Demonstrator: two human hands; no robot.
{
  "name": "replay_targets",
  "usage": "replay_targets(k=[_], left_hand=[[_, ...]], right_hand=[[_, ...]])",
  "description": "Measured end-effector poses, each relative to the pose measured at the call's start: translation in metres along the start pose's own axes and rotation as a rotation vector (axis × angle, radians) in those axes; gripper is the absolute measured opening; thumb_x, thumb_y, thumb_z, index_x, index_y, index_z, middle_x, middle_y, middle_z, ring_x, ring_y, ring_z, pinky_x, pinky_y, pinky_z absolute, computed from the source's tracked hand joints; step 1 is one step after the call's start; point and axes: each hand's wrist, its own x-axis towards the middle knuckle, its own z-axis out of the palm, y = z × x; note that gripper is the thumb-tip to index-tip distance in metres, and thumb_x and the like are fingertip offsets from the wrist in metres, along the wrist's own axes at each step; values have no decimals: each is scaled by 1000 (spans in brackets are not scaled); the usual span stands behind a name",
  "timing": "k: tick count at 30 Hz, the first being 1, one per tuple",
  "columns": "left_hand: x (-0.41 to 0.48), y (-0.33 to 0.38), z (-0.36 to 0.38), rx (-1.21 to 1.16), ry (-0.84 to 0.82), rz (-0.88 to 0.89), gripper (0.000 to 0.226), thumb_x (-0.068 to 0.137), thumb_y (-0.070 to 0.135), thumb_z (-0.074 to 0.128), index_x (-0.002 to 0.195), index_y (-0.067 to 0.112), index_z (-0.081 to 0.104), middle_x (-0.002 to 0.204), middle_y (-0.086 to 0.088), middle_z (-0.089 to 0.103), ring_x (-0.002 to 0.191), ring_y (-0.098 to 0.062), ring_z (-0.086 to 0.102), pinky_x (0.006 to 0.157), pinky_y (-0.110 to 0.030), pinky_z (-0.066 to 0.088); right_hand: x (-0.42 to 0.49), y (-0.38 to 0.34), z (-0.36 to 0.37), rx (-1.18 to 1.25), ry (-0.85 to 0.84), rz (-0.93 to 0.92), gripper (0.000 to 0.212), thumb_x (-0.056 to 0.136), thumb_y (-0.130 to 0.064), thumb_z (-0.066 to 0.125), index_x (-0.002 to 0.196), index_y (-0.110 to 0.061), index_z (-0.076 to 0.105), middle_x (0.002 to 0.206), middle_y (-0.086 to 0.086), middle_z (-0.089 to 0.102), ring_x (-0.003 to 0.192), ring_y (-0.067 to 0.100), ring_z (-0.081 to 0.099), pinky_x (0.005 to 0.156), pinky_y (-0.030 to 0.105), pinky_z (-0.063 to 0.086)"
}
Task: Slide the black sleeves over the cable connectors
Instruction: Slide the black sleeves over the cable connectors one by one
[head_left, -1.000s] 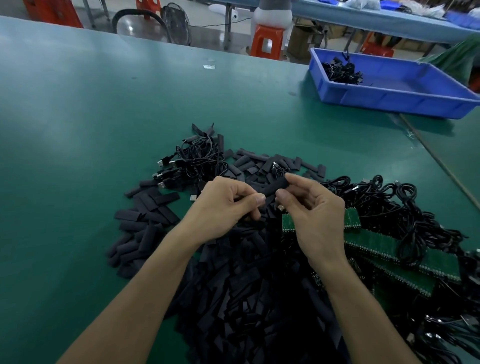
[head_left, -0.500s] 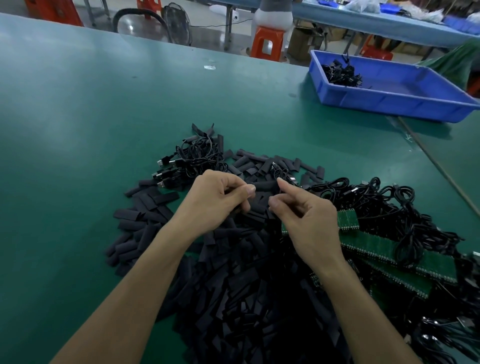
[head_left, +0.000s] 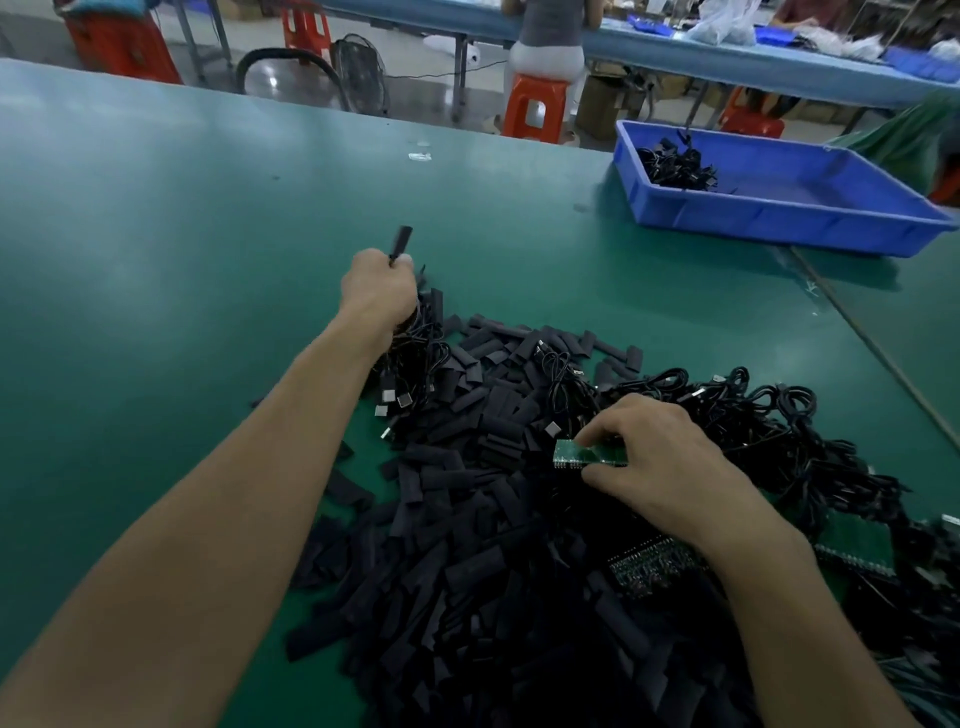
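A person works at a wide green table (head_left: 182, 249), seen from above their own bare forearms. The left hand (head_left: 379, 283) is stretched well out over the far edge of the work, fingers curled into a fist around a black sleeve (head_left: 401, 241) whose end pokes up above the knuckles; whether a connector sits inside it cannot be told. The right hand (head_left: 660, 462) is nearer the body, thumb and fingertips pinching a small green board (head_left: 587, 453) at the edge of a tangle of black cables (head_left: 727, 410). Between and below the hands spreads a large heap of loose black sleeves (head_left: 467, 545). Just beside the left wrist lies a small bundle of cables with silver plugs (head_left: 395, 402). A blue tray (head_left: 779, 228) stands well apart at the far right, holding only a few dark cables. Judging by the size of the heap and the tangle, most of the work remains.
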Motion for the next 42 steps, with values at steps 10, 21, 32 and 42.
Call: replay_targets(k=[10, 21, 32, 42], left_hand=[[-28, 8, 8, 342, 51, 417, 29, 101, 12, 53, 128, 7, 64, 135, -11, 56, 125, -24, 51, 108, -35, 35], [-114, -16, 54, -284, -658, 431, 20, 87, 6, 76, 91, 19, 61, 77, 5, 68, 67, -14, 63, 67, -27, 55], [-103, -19, 61, -536, -815, 196, 16, 83, 2, 75, 77, 13, 66, 63, 5, 65, 58, -9, 58, 62, -19, 53], [-91, -16, 69, -636, -1002, 34, 20, 93, -3, 61, 78, 10, 63, 61, 9, 61, 57, -1, 56, 57, -16, 51]], right_hand=[[14, 4, -8, -17, 388, -117, 17, 100, -33, 60, 106, -28, 75, 90, -5, 76, 84, 23, 68, 84, 39, 51], [27, 16, 0, -58, 415, -174, 16, 102, -30, 54, 103, -30, 70, 76, -10, 62, 78, 18, 54, 86, 36, 29], [32, 19, -12, 137, 261, -214, 15, 96, -31, 63, 87, -42, 60, 74, -27, 56, 79, 0, 51, 93, 43, 40], [39, 26, -15, 235, 221, -202, 14, 96, -30, 64, 85, -39, 64, 77, -3, 72, 79, 16, 66, 91, 48, 47]])
